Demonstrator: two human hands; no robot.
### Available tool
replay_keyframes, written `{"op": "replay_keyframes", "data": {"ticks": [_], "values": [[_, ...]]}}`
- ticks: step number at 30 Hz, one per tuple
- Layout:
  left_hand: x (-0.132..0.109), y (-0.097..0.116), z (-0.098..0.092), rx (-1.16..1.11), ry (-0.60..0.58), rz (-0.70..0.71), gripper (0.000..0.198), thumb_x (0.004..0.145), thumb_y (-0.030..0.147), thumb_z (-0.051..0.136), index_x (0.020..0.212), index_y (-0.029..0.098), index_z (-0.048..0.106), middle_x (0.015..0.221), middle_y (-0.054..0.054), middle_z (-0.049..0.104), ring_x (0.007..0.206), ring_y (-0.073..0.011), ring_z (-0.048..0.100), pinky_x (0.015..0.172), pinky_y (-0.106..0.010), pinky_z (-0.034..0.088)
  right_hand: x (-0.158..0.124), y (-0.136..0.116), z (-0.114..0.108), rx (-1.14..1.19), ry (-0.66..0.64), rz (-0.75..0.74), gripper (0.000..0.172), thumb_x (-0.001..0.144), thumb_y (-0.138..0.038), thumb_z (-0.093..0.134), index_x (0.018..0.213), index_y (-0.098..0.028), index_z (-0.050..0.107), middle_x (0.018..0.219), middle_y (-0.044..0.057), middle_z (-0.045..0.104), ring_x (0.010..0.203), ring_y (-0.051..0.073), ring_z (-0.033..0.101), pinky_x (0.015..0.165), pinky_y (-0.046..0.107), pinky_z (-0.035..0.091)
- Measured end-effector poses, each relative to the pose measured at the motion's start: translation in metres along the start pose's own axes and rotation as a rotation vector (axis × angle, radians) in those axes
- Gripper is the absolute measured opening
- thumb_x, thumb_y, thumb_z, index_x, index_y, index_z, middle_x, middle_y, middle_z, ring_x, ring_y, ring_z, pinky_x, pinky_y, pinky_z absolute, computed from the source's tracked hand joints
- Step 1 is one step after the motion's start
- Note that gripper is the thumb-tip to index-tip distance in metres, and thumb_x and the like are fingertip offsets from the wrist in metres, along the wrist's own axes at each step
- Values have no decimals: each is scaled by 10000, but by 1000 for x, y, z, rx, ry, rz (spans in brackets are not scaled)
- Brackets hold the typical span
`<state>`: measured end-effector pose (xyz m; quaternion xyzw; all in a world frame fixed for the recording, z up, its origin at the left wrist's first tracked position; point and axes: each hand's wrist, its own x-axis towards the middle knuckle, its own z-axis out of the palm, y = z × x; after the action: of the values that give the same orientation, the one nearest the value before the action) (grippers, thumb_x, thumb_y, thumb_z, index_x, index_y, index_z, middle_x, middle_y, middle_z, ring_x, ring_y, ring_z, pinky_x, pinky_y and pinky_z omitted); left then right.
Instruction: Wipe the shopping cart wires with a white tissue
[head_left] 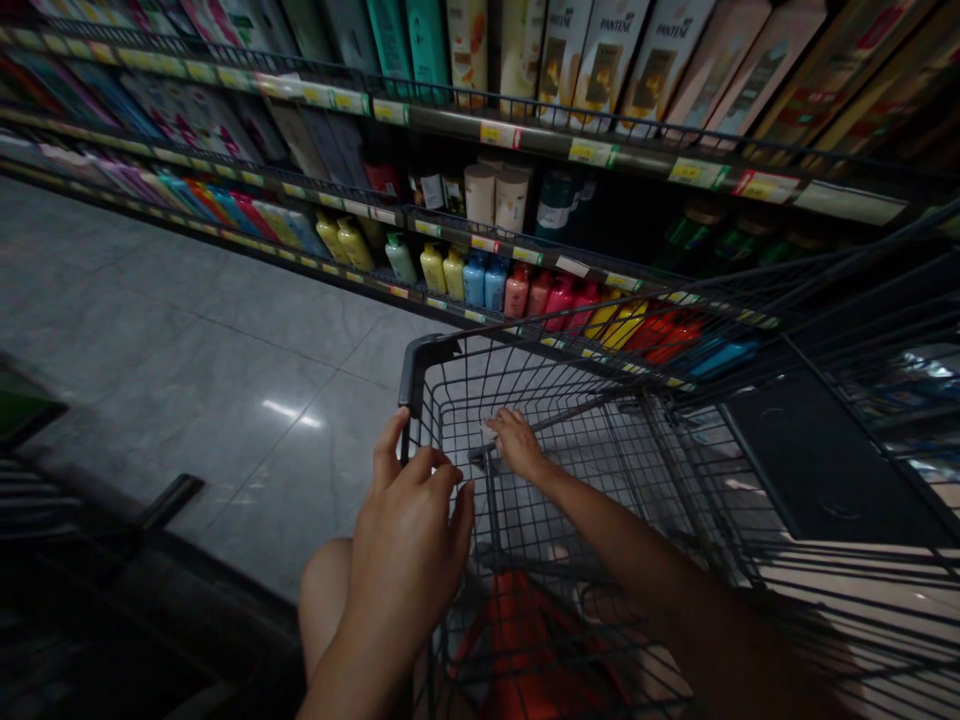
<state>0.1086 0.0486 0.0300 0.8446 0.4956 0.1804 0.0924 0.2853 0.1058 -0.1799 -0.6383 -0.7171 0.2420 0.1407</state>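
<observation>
A dark wire shopping cart [555,440] stands tilted in view before me. My left hand [412,520] is at its near left side, fingers apart and loosely bent. Its index fingertip touches the lower end of the cart's black plastic corner piece [424,365]. My right hand [517,440] reaches over the wire basket, fingers spread, near the mesh. A small pale patch shows at its fingertips; I cannot tell whether it is an object. Below my hands, a red-orange item [517,630] shows behind the wires, its kind unclear.
Store shelves [390,105] run across the back, stocked with shampoo boxes [607,60] and colourful pump bottles [517,290]. Grey tiled floor [210,340] lies left of the cart. A black panel [832,460] is fixed at the cart's right. Dark blurred objects fill the lower left.
</observation>
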Motion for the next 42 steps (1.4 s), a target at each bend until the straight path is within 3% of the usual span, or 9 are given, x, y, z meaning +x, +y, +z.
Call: {"op": "replay_keyframes", "data": {"ticks": [10,15,20,23,27,30,34,38,42], "values": [[0,-4,2,-41,5,10,182,887,232,550,751,198,665,852,-93,686,1425,-411,301,1019,-602,499,-40,-3,2,39,-147,-62,320,793,17,505,955,-151,724,1005,87,654,960,204,591,881,314,452],[0,-2,2,-40,5,14,177,886,240,564,741,198,657,822,-89,674,1424,-404,310,1042,-605,476,-41,-2,-9,446,-245,85,218,666,-16,582,761,-160,715,744,4,664,722,157,612,688,252,461],[1,-2,3,-39,28,-5,172,880,224,555,743,197,657,820,-92,667,1413,-402,313,1036,-614,479,-3,6,-29,993,-2,506,217,666,-95,582,861,-164,643,709,-17,648,605,124,588,566,218,454],[1,0,2,-39,21,-7,172,882,223,549,749,199,655,822,-92,670,1408,-394,322,1043,-624,473,9,11,-23,867,155,625,239,638,-78,584,850,-187,574,717,-26,598,637,135,577,579,231,475],[1,1,1,-47,25,-5,175,885,213,541,751,202,653,826,-90,669,1412,-386,315,1040,-612,481,5,15,-6,446,333,385,189,668,-49,521,768,-202,572,825,14,590,808,168,567,732,273,505],[0,1,1,-49,38,-3,182,890,217,539,752,206,657,815,-89,663,1408,-378,320,1056,-618,467,-2,11,0,235,346,278,212,754,-57,492,827,-196,636,948,56,581,923,185,556,826,285,493],[-1,-3,1,-67,22,13,174,901,238,540,779,209,660,841,-82,672,1422,-382,298,1050,-603,472,-9,-4,3,157,198,164,283,819,-71,498,1011,-175,679,1050,79,557,980,189,563,896,300,499],[-1,-4,1,-73,10,28,163,903,238,540,797,206,660,851,-80,676,1422,-381,289,1054,-613,464,-12,-15,4,156,56,-36,476,762,-31,549,1211,-169,621,1221,98,513,1122,194,545,1011,314,473],[0,0,0,-73,32,-12,183,894,217,537,766,203,668,834,-90,673,1411,-378,310,1046,-617,472,-8,-12,-1,82,-53,-85,497,748,-2,556,1223,-138,613,1374,152,476,1241,240,504,1056,378,447]]}}
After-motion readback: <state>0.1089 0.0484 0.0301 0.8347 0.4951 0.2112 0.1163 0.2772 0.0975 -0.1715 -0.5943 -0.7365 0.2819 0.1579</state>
